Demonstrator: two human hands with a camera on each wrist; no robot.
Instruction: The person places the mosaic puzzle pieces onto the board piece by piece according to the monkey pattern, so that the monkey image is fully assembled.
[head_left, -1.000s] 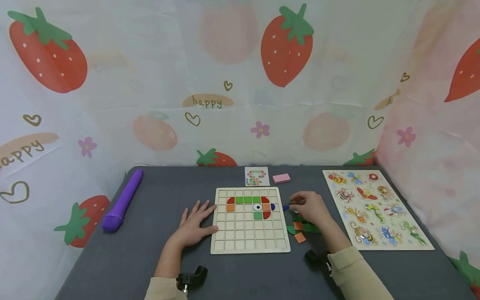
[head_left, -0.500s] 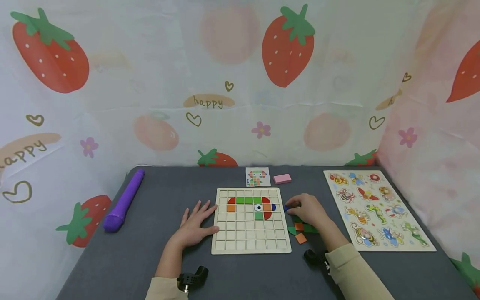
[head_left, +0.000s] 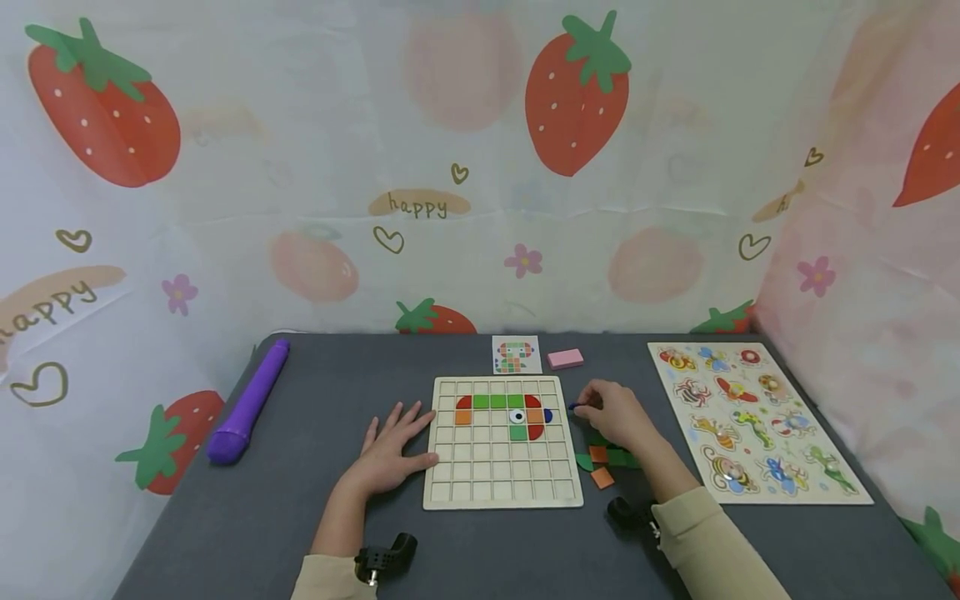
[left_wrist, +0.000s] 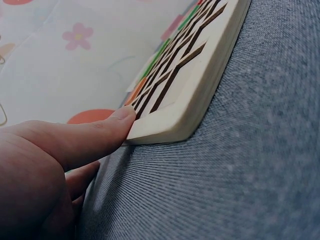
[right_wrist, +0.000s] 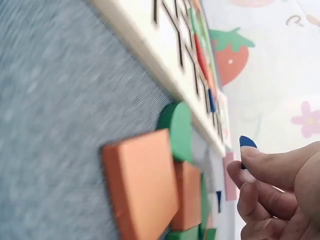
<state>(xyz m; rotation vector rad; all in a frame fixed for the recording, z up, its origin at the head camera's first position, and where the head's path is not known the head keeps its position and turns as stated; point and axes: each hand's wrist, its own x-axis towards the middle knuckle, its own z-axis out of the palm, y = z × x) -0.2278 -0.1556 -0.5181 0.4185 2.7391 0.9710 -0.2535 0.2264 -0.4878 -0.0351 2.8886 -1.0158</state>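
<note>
A cream wooden grid board (head_left: 502, 473) lies in the middle of the table. Red, green, orange and blue tiles sit in its upper cells, along with a white eye tile (head_left: 517, 416). My left hand (head_left: 392, 457) rests with fingers spread at the board's left side, thumb (left_wrist: 112, 131) on its edge. Just off the right edge, my right hand (head_left: 615, 414) pinches a small blue tile with a rounded edge (right_wrist: 247, 142) between thumb and forefinger. Below that hand lies a loose pile, with a green rounded tile (right_wrist: 181, 132) and orange square tiles (right_wrist: 147, 185).
Behind the board lie a pattern card (head_left: 516, 355) and a pink block (head_left: 565, 359). A board of insect pictures (head_left: 738, 450) occupies the table's right side. On the left lies a purple toy microphone (head_left: 247, 406). A printed cloth (head_left: 480, 167) hangs behind the table.
My right hand has shifted slightly and turned the blue tile in its fingertips beside the board. The left hand stays in place on the board's edge.
</note>
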